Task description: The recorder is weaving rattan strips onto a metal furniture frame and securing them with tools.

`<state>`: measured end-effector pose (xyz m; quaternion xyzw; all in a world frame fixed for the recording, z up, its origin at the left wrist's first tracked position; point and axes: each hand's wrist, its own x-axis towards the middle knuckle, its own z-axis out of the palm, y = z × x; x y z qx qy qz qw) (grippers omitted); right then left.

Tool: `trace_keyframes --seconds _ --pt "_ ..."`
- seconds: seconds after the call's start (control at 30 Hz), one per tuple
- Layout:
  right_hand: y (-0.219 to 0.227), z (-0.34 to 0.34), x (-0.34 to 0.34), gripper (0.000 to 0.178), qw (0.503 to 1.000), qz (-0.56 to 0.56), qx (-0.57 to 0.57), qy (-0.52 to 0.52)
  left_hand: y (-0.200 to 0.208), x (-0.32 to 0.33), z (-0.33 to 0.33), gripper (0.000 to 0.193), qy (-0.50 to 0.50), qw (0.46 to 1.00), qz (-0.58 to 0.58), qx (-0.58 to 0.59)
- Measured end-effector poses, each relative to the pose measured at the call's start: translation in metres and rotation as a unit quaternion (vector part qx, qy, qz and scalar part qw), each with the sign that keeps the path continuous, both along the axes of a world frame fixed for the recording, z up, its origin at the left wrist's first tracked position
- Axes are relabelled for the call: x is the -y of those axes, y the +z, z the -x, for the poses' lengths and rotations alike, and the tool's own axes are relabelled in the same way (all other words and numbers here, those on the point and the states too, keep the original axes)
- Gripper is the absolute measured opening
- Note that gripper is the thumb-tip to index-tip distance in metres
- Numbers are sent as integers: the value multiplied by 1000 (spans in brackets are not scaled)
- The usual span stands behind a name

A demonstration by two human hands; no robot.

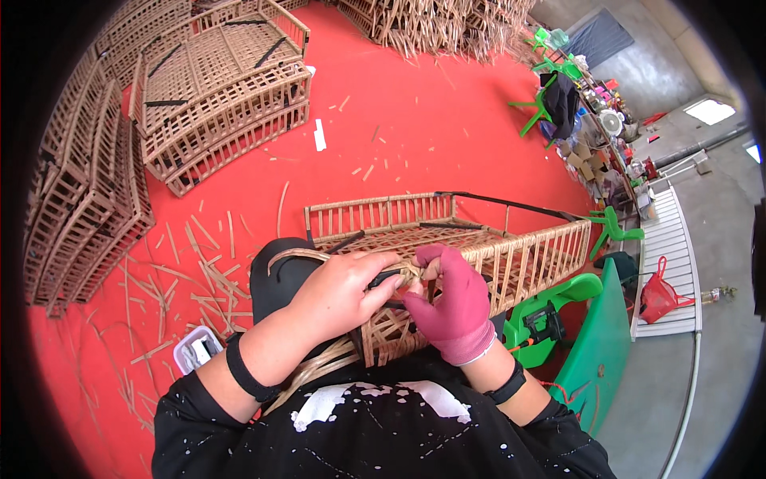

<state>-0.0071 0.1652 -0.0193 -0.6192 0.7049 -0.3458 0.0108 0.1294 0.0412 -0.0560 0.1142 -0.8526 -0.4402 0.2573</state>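
A wicker basket (542,254) with open lattice sides and a black-wrapped rim lies tilted across my lap. My left hand (339,294), bare, is closed at its near corner, thumb and fingertips pinching a tan wicker strip (408,273). Close beside it, my right hand (456,297) wears a pink glove with bare fingertips and pinches the same strip against the rim. The fingertips partly hide the strip's path around the rim. A bundle of long tan strips (313,369) passes beneath my left forearm.
Stacked wicker baskets (227,88) stand at the far left. Loose strip offcuts (211,259) litter the red floor near a small white bin (197,350). On the right are a green chair (578,295), a green board (600,351) and a cluttered shelf (610,132).
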Motion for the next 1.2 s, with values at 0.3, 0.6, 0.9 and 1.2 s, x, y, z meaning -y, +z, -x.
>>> trace_keyframes --seconds 0.3,0.6,0.9,1.2 --pt "0 7 -2 38 999 24 -26 5 3 -7 -3 28 5 998 -52 18" --pt "-10 10 -8 37 998 43 32 12 4 -12 -1 28 3 1000 -18 11" --pt "-7 16 -4 36 997 57 -9 42 4 -12 -1 26 35 998 -35 25" --pt "-10 9 -8 41 1000 23 -5 20 3 -14 -1 21 29 998 -45 20"
